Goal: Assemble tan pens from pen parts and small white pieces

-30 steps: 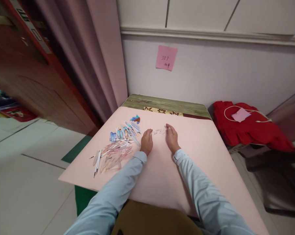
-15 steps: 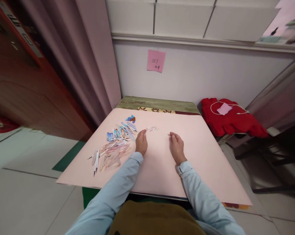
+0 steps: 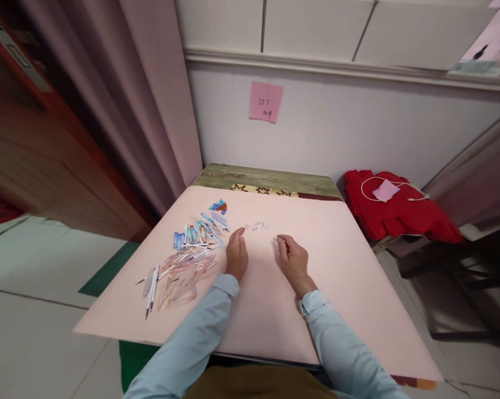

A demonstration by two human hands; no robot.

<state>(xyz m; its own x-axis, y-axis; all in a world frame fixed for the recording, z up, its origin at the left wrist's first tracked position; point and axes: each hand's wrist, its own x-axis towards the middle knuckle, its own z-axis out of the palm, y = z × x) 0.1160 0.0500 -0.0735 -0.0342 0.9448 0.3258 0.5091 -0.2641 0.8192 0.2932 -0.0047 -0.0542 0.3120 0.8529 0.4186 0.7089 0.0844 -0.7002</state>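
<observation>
Biggest thing in front of me is the pale pink sheet, spread over the table, and off to its right sits a heap of red cloth. Here are my pale blue sleeves, both forearms reaching in over the sheet. On my left, a loose spread of slim pinkish and white tubes, lying at all angles. Now the hands! My left hand, fingers drawn together and slightly curved, is just beside the tubes; whether anything sits inside it, I can't tell. My right hand is across from it with a clear gap between the two, fingers curled inward, thumb side up, and again I can't tell whether it pinches anything. Just beyond the tubes, a cluster of blue, teal and brown barrels. Smaller now: little blue and brown pieces bunched at the far end. And smallest of all, tiny clear bits, scattered on the sheet just ahead of my left fingertips.
</observation>
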